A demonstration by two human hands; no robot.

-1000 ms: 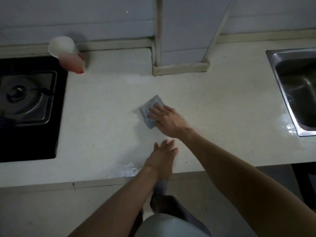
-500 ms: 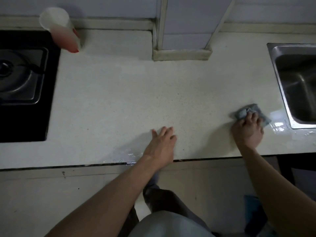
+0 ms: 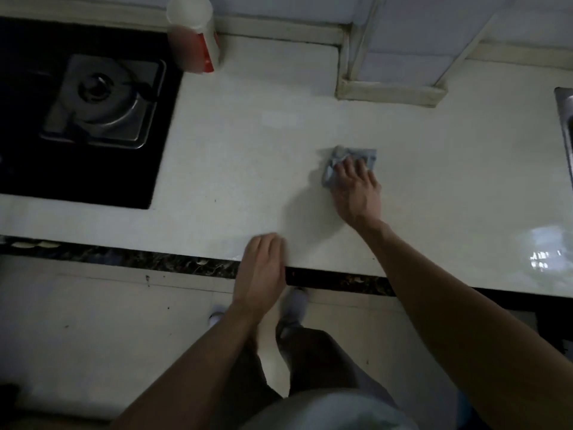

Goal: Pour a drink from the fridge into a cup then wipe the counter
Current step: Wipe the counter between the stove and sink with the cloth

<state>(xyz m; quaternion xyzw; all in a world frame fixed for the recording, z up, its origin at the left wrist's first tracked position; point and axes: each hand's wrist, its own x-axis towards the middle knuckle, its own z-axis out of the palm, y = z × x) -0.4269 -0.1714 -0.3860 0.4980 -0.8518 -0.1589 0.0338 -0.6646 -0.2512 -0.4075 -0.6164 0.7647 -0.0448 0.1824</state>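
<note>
cloth (image 3: 361, 154), grey-blue and rumpled, sits on the white counter (image 3: 248, 156) about midway between the front edge and the back wall, and the right hand (image 3: 356, 193) is right on top of it. palm down, fingers (image 3: 359, 170) fairly straight and a little spread, pressing the cloth against the surface. its far edge and left side poke out past the fingertips, and nothing looks curled round it.

left hand (image 3: 263, 268) now: flat at the front edge of the counter, fingers straight and close together, fingertips on the white top, heel of the hand out over the dark edge strip (image 3: 124, 259). it holds nothing.

cup (image 3: 195, 38) stands at the back left against the wall ledge, just beside the back right corner of the black hob (image 3: 148, 169). its rim is white and its side is red, and it is well apart from the cloth. the hob, with its steel burner (image 3: 99, 100), takes up the left end of the counter. a tiled pillar (image 3: 393, 57) juts from the back wall onto the counter beyond the cloth, near it but not touching. a steel sink (image 3: 566, 119) rim shows at the far right edge. a wet sheen (image 3: 542, 252) glints on the counter front right, past the right forearm. below, the person's light shoes (image 3: 294, 302) stand on a pale floor (image 3: 93, 321).
</note>
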